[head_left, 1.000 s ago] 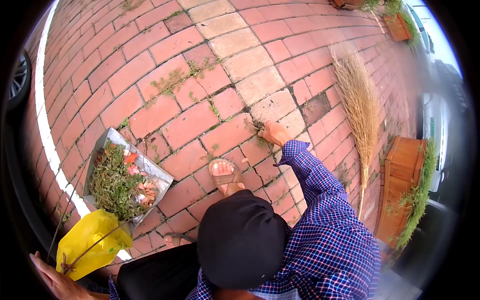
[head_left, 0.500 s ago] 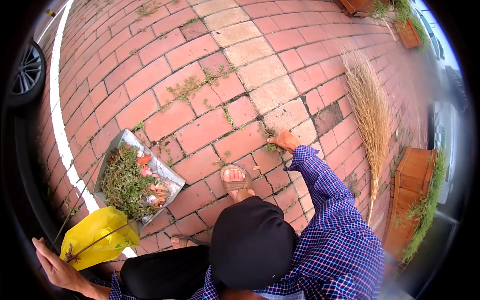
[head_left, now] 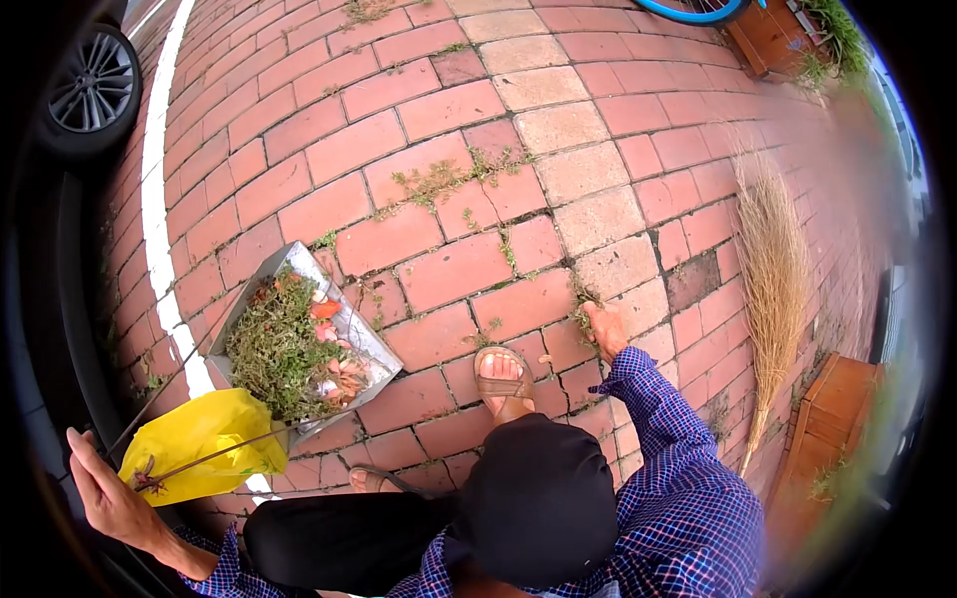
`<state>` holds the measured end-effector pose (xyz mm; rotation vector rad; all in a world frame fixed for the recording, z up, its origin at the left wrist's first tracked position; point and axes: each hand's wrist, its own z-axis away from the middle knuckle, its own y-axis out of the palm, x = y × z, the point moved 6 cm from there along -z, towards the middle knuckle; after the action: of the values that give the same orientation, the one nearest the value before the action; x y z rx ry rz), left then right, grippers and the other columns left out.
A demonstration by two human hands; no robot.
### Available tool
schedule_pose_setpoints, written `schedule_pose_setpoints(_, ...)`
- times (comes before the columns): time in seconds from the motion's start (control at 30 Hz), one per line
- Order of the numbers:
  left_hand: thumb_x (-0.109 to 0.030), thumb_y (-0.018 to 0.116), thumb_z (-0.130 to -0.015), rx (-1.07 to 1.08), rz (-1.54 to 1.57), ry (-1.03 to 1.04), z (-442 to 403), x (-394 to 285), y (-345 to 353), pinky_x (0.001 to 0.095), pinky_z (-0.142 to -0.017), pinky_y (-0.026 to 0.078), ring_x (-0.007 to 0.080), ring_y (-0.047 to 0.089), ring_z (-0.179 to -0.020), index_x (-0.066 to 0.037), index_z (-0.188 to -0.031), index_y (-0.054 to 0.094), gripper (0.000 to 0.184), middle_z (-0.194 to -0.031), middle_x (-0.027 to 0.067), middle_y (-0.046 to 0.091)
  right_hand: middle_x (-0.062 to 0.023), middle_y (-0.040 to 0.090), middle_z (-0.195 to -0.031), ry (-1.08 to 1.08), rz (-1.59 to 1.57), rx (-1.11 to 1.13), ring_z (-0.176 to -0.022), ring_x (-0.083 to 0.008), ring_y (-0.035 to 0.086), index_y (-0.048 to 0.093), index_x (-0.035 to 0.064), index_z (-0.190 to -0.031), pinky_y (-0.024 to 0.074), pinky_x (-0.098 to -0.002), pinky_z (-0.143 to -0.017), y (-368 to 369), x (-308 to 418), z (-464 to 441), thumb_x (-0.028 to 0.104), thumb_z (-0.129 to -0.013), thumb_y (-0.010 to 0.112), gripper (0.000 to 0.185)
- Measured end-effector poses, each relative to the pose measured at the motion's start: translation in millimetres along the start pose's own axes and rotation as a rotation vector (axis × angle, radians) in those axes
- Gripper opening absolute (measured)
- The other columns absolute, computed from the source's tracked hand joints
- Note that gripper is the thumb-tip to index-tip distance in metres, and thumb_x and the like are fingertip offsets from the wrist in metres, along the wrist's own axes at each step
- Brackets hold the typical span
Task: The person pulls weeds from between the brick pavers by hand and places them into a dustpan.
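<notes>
My right hand (head_left: pixel 606 329) reaches down to the brick paving, fingers closed round a small weed (head_left: pixel 584 297) growing in a joint beside the pale brick strip. At lower left, my left hand (head_left: pixel 112 503) is open, fingers stretched out beside the thin wire handle (head_left: pixel 214 457) of a metal dustpan (head_left: pixel 371 361); whether it touches the handle I cannot tell. Pulled weeds (head_left: pixel 279 349) and orange-pink scraps fill the dustpan. A yellow plastic bag (head_left: pixel 199 439) hangs at the handle. My sandalled foot (head_left: pixel 500 374) stands between the dustpan and my right hand.
A straw broom (head_left: pixel 773 289) lies on the right, close to a wooden planter (head_left: pixel 829 424). Another planter (head_left: pixel 773 40) and a blue-rimmed wheel (head_left: pixel 698 12) are at the top right. A car wheel (head_left: pixel 92 80) stands left of the white line (head_left: pixel 158 199). More weeds (head_left: pixel 459 177) grow between bricks.
The view has shifted, so the paving, dustpan and broom appear further right and the blue-rimmed wheel has come in. My right hand stays at the weed. My left hand remains beside the handle.
</notes>
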<state>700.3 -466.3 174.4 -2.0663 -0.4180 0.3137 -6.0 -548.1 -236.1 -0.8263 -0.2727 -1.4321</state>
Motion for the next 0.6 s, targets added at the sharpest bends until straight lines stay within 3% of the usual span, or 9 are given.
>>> schedule_pose_setpoints(0.13,-0.022,0.054,-0.109,0.036,-0.03,-0.028,0,-5,-3,0.0239,-0.088,0.058,0.0179,0.071,-0.111,-0.008,-0.135,0.068,0.033,-0.121,0.0116,0.074,-0.0011,0.057,-0.063,0.137,-0.064,-0.09,-0.049,-0.014,0.049,0.065,0.0045,-0.082,0.0379,-0.0318,-0.044,0,-14,-2,0.022,-0.093,0.062,0.021)
schedule_pose_setpoints(0.2,-0.024,0.054,-0.109,0.027,-0.042,-0.029,2,1,-4,0.0237,-0.087,0.058,0.0185,0.071,-0.112,-0.01,-0.136,0.068,0.034,-0.122,0.0109,0.073,-0.0002,0.058,-0.067,0.132,-0.129,-0.047,-0.052,-0.013,0.052,0.069,0.0044,-0.088,0.0405,-0.0315,-0.045,10,17,17,0.023,-0.092,0.063,0.019)
schedule_pose_setpoints(0.33,-0.025,0.054,-0.109,-0.013,-0.013,0.019,8,8,-3,0.0224,-0.083,0.059,0.0185,0.07,-0.113,-0.01,-0.136,0.067,0.034,-0.124,0.0108,0.073,0.0017,0.058,-0.075,-0.343,0.13,0.231,-0.064,-0.0116,0.056,0.071,0.0014,-0.1,0.0476,-0.0314,-0.053,90,147,80,0.033,-0.094,0.068,0.033)
schedule_pose_setpoints(0.4,-0.025,0.054,-0.108,-0.043,-0.003,0.041,8,2,-1,0.0218,-0.082,0.059,0.0181,0.071,-0.113,-0.009,-0.136,0.067,0.034,-0.124,0.0111,0.073,0.0,0.058,-0.075,-0.413,0.112,0.333,-0.072,-0.0132,0.059,0.069,-0.0019,-0.098,0.0514,-0.0332,-0.066,149,172,72,0.042,-0.095,0.069,0.044)
schedule_pose_setpoints(0.47,-0.025,0.055,-0.108,-0.05,-0.017,0.057,13,1,-6,0.0213,-0.08,0.059,0.0178,0.071,-0.112,-0.008,-0.136,0.067,0.035,-0.124,0.0115,0.073,-0.0032,0.063,-0.086,-0.24,0.265,0.586,-0.077,-0.0116,0.06,0.064,-0.0018,-0.105,0.0509,-0.0315,-0.067,224,173,90,0.041,-0.097,0.07,0.043)
schedule_pose_setpoints(0.53,-0.026,0.054,-0.108,0.006,-0.013,0.01,16,9,-8,0.0224,-0.08,0.06,0.018,0.072,-0.112,-0.008,-0.136,0.067,0.035,-0.123,0.0123,0.073,-0.0159,0.066,-0.112,-0.849,0.667,0.871,-0.097,-0.0262,0.066,0.06,-0.004,-0.116,0.0528,-0.0386,-0.083,294,160,141,0.041,-0.097,0.068,0.05)
schedule_pose_setpoints(0.57,-0.026,0.054,-0.108,0.017,-0.02,0.005,18,12,-11,0.0224,-0.08,0.06,0.018,0.072,-0.112,-0.008,-0.136,0.067,0.035,-0.123,0.0123,0.073,-0.0159,0.066,-0.112,-0.84,0.668,0.883,-0.097,-0.0262,0.066,0.06,-0.004,-0.116,0.0528,-0.0386,-0.083,301,155,141,0.041,-0.097,0.068,0.05)
schedule_pose_setpoints(0.6,-0.025,0.054,-0.108,0.013,-0.034,0.021,19,12,-12,0.0221,-0.079,0.06,0.0182,0.072,-0.111,-0.008,-0.136,0.067,0.035,-0.123,0.0122,0.073,-0.0193,0.062,-0.119,-0.967,0.661,0.792,-0.105,-0.0323,0.063,0.058,-0.0041,-0.119,0.052,-0.0422,-0.087,306,165,134,0.039,-0.099,0.066,0.049)
